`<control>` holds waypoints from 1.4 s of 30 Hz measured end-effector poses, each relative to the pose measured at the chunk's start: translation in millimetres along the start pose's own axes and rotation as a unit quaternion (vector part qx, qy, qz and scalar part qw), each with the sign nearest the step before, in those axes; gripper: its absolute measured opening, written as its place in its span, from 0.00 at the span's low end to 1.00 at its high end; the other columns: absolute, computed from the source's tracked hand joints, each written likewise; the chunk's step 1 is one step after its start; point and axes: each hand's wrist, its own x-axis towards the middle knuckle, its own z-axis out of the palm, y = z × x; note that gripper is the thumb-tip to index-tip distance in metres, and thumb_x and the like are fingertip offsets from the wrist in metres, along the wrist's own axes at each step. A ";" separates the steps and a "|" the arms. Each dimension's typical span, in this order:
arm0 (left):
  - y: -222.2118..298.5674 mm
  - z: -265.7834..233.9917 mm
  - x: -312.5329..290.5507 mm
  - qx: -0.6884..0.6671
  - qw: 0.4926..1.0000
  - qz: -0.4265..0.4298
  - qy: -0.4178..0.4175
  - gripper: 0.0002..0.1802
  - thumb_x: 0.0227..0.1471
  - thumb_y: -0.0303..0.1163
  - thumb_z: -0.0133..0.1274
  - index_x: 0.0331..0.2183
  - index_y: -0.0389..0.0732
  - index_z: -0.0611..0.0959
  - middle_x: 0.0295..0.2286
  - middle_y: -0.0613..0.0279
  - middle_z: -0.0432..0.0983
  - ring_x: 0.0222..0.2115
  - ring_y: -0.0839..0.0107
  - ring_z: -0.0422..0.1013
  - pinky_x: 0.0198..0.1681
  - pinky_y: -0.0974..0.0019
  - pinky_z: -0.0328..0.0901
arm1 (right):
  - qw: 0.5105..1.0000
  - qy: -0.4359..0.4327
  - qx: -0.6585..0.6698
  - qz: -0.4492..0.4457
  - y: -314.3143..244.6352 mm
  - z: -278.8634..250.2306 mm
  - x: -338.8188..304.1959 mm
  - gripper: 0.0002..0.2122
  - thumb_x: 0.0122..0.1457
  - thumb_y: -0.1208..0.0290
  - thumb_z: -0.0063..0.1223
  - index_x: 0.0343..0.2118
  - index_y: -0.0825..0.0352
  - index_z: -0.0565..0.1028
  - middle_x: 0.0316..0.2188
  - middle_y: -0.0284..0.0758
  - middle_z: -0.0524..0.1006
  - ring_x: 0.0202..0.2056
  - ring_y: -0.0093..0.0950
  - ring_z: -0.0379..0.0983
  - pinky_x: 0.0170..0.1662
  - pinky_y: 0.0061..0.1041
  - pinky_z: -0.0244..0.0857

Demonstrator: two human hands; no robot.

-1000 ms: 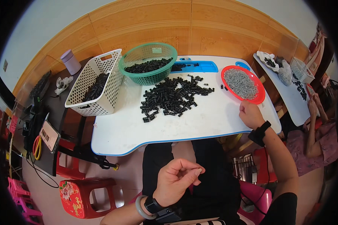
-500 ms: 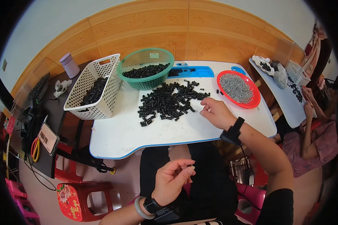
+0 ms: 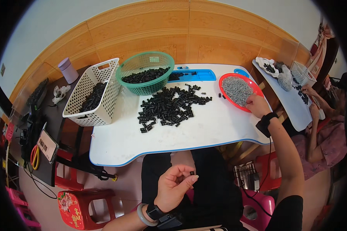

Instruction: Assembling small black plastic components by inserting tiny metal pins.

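Observation:
Above my lap, my left hand [image 3: 176, 184] pinches a small black plastic piece [image 3: 192, 173] between thumb and index finger. Out to the right, my right hand [image 3: 258, 105] reaches over the near rim of a red plate [image 3: 260, 89] heaped with grey screws [image 3: 235, 90]. Its fingers are drawn together at the edge of the screws; what lies between the fingertips is hidden. On the white table between both hands spreads a pile of short black plastic parts [image 3: 167, 107].
Behind the pile stand a green basket [image 3: 144, 90] of black parts and a white perforated basket [image 3: 110, 96]. A blue tray [image 3: 204, 75] is set in the table's far side. To the left, a dark table [image 3: 52, 127] carries a phone, scissors and a cup. A co-worker [image 3: 324, 142] sits at the right.
My right hand has moved from beside the black pile rightward to the screws in the red plate. The left hand stays above my lap, with its black piece now more visible.

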 end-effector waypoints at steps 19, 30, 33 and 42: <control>-5.2 -2.2 1.3 0.024 1.000 -0.001 -0.004 0.11 0.51 0.22 0.56 0.39 0.35 0.77 0.26 0.71 0.72 0.25 0.85 0.67 0.29 0.82 0.62 | 0.998 -0.060 -0.031 0.002 9.2 17.0 23.1 0.04 0.43 0.74 0.57 0.23 0.67 0.77 0.24 0.43 0.77 0.30 0.40 0.74 0.35 0.36 0.67; -9.3 -3.1 1.4 0.028 1.000 -0.001 0.001 0.11 0.52 0.21 0.56 0.39 0.35 0.77 0.27 0.71 0.72 0.26 0.85 0.66 0.30 0.82 0.61 | 0.995 -0.092 0.021 -0.010 9.0 14.0 25.4 0.03 0.45 0.76 0.53 0.22 0.68 0.76 0.23 0.43 0.76 0.28 0.38 0.74 0.33 0.33 0.67; -7.8 -1.9 2.2 0.036 0.999 -0.003 -0.001 0.11 0.52 0.22 0.56 0.39 0.35 0.77 0.26 0.71 0.72 0.26 0.85 0.66 0.30 0.82 0.61 | 0.996 -0.087 0.015 -0.026 15.9 17.9 23.9 0.03 0.45 0.76 0.54 0.22 0.68 0.76 0.23 0.43 0.76 0.28 0.37 0.74 0.33 0.33 0.67; -9.6 -0.8 1.8 0.029 1.000 -0.002 0.003 0.10 0.52 0.22 0.57 0.38 0.35 0.77 0.26 0.73 0.69 0.26 0.86 0.65 0.29 0.83 0.60 | 0.994 -0.098 0.032 -0.029 25.3 16.7 29.4 0.04 0.43 0.76 0.60 0.22 0.68 0.76 0.22 0.43 0.76 0.28 0.37 0.74 0.32 0.33 0.67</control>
